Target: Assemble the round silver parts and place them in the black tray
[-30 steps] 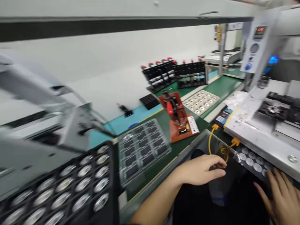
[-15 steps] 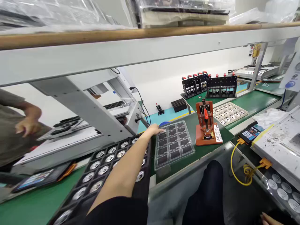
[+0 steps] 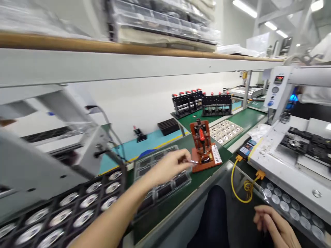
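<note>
My left hand [image 3: 176,163] is pinched on a small shiny metal part [image 3: 194,162], too small to name more exactly. It reaches over a clear plastic tray [image 3: 186,179] with dark compartments, its fingertips just left of an orange-brown toggle clamp fixture [image 3: 194,168] with a red handle. The part is close to the fixture's base; whether they touch I cannot tell. My right hand [image 3: 278,224] hangs low at the right with curled fingers, near a clear tray of round pale discs [image 3: 294,214]. What it holds, if anything, is hidden.
Left, a black tray [image 3: 77,191] carries rows of round metal parts. Behind the fixture lie a cream tray of parts [image 3: 224,131] and black racks with red clamps [image 3: 216,105]. A white machine [image 3: 274,155], a keypad [image 3: 247,147] and yellow cable [image 3: 234,182] are on the right.
The view has turned right. My left hand has moved from the clear tray's far left corner rightward to the clamp fixture, carrying the small metal part. My right hand has come further into view.
</note>
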Available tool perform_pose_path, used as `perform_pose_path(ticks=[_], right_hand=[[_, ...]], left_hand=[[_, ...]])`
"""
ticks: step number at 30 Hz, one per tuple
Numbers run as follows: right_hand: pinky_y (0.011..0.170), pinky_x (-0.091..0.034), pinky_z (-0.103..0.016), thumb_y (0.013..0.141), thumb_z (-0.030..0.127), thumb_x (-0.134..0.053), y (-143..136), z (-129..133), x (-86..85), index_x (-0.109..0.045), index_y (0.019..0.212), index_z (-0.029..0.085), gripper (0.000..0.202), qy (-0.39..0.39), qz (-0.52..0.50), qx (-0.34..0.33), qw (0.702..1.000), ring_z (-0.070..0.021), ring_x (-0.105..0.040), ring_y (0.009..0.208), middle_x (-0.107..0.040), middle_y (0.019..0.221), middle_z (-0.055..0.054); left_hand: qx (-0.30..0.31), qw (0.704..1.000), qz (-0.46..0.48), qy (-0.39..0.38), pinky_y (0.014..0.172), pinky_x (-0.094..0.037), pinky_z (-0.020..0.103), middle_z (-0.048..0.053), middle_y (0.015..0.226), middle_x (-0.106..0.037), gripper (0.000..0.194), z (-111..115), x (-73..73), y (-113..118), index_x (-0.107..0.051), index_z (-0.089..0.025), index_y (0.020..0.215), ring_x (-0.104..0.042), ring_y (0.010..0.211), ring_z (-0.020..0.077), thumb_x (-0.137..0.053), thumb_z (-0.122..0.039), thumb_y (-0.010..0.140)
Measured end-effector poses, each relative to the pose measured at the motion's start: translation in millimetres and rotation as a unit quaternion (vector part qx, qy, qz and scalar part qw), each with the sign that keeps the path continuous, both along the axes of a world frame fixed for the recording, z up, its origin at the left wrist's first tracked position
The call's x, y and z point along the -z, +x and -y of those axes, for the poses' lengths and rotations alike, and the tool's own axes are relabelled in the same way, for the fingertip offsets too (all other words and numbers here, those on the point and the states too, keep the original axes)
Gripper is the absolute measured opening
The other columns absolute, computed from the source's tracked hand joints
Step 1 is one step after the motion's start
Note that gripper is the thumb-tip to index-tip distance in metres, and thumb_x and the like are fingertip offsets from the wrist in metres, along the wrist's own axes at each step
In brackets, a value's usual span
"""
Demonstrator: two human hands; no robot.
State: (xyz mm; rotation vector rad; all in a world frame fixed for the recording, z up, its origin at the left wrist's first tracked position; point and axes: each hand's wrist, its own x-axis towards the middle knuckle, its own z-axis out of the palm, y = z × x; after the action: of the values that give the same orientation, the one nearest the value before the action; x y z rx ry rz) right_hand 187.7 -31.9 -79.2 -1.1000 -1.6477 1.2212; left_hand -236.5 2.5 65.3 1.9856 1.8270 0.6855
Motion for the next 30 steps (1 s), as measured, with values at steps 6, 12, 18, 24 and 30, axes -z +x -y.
perform_pose_path(ticks=[6,12,18,24,30], right_hand=[[0.074,-0.058,-0.032,0.089,0.049,-0.083,-22,-42,-84.5,-0.058,0.145,0.027,0.065,0.049,-0.100,-0.054,0.992,-0.0205,-0.069,0.091,-0.068,0.118,-0.009],[0.069,-0.053,-0.030,0.087,0.039,-0.084,4,-53,-111.1,-0.071,0.116,0.022,0.036,0.090,-0.022,0.024,0.995,-0.0153,-0.060,0.073,-0.065,0.088,0.000],[0.064,-0.049,-0.029,0.085,0.031,-0.079,51,-53,-115.0,-0.070,0.112,0.022,0.030,0.159,0.074,0.130,0.976,-0.0161,-0.057,0.070,-0.062,0.082,0.002],[0.070,-0.051,-0.032,0.089,0.034,-0.074,105,-47,-145.0,-0.069,0.117,0.023,0.030,0.267,0.191,0.273,0.904,-0.0192,-0.059,0.075,-0.062,0.083,0.000],[0.070,-0.052,-0.032,0.095,0.039,-0.072,135,-17,-150.5,-0.066,0.126,0.024,0.035,0.244,0.207,0.304,0.897,-0.0191,-0.059,0.073,-0.062,0.085,-0.001]], left_hand=[[0.330,0.886,0.020,0.324,0.084,-0.058,0.028,0.009,0.102,-0.074,0.019,-26,12.6,160,-0.065,-0.020,0.105,-0.072,0.095,0.0182,-0.048,-0.012,0.107],[0.397,0.814,0.006,0.424,0.086,-0.063,0.033,0.012,0.101,-0.075,0.017,-54,13.6,217,-0.065,-0.017,0.107,-0.073,0.095,0.0216,-0.048,-0.013,0.109],[0.438,0.813,0.014,0.382,0.089,-0.063,0.037,0.012,0.110,-0.074,0.021,-84,10.2,258,-0.061,-0.018,0.123,-0.073,0.101,0.0236,-0.047,-0.014,0.108],[0.375,0.914,-0.010,0.153,0.122,-0.044,0.051,0.018,0.152,-0.057,0.050,-202,-31.0,313,-0.053,-0.020,0.148,-0.056,0.143,0.0338,-0.064,-0.030,0.100],[0.395,0.917,-0.046,0.040,0.105,-0.053,0.042,0.015,0.132,-0.075,0.048,-282,-44.6,344,-0.076,-0.016,0.119,-0.069,0.123,0.0354,-0.083,-0.042,0.079]])
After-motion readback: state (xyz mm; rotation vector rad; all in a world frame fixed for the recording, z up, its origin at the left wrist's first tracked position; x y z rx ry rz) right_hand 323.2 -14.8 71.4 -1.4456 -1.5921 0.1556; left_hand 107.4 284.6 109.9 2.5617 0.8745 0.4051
